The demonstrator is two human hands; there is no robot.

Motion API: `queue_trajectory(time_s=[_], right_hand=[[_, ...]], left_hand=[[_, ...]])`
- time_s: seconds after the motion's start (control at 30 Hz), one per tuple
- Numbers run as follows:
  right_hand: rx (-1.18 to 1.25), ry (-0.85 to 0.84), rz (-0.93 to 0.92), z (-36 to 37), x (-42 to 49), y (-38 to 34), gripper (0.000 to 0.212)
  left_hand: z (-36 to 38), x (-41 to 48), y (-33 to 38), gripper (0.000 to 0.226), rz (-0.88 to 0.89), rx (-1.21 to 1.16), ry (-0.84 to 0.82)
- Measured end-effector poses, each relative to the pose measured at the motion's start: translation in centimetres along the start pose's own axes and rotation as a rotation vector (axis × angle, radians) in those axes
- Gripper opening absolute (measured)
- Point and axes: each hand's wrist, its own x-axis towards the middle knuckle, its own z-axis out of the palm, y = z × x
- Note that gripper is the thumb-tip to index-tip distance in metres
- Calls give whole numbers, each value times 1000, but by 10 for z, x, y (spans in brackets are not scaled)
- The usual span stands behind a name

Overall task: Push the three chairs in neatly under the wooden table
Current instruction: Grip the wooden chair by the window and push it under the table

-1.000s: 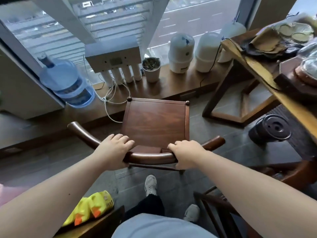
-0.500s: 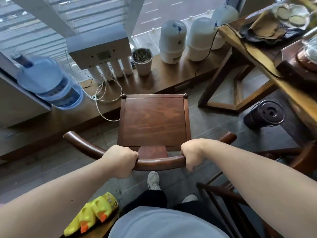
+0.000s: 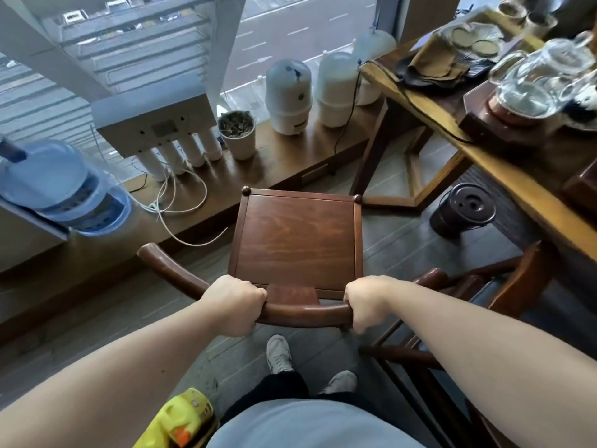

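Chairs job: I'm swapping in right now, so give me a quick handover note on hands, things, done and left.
Left hand and right hand: both shut on the curved back rail of the dark brown wooden chair.
That chair stands clear of the light wooden table, seat facing the window.
A second brown chair sits at the table edge, right.
None visibly tucked in; all pushing remains.

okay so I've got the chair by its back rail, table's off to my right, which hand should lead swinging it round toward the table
Left, probably. Both the left hand and right hand grip the chair rail, but the wooden table lies right, so the left, farther from it, pushes the chair round while the right pivots.
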Motion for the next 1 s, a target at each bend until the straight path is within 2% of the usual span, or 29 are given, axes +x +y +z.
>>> queue_trajectory(time_s=[0.27,0.47,0.7,0.87,1.0], right_hand=[[172,60,84,37,-28,45,27],[299,95,172,52,-38,72,31],[447,141,300,34,-24,77,28],[541,163,365,7,-5,67,41],[642,193,404,-12,6,58,40]], left_hand=[[-43,44,30,21,135,128,-44],[-70,87,40,23,255,225,11],[-102,138,8,18,407,338,40],[-123,167,-30,24,494,427,37],[-140,184,-54,28,555,499,44]])
